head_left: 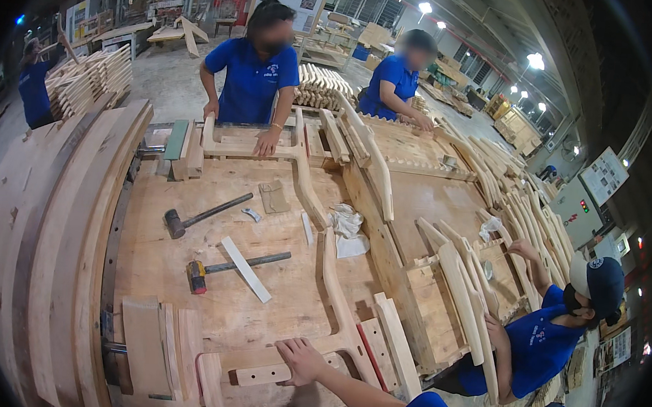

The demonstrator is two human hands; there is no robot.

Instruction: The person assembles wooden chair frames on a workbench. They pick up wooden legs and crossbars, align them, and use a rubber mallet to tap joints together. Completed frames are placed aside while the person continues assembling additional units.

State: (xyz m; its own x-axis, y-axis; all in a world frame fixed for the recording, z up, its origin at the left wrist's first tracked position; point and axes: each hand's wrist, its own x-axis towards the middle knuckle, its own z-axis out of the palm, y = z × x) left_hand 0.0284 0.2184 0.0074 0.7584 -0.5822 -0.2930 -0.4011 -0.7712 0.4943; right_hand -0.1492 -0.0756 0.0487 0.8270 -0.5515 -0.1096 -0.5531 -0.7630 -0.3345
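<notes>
A curved wooden frame [330, 279] is located along the bench's [179, 242] near edge, its leg extended inward; the right hand [303, 362] is laid on its rail [247, 354] — fingers slightly parted, but whether a grip is closed beneath cannot be told. Left hand not seen. Frame judged stiff, moderately heavy, hardly slippery, easily dented — best held by rail and leg together.
</notes>
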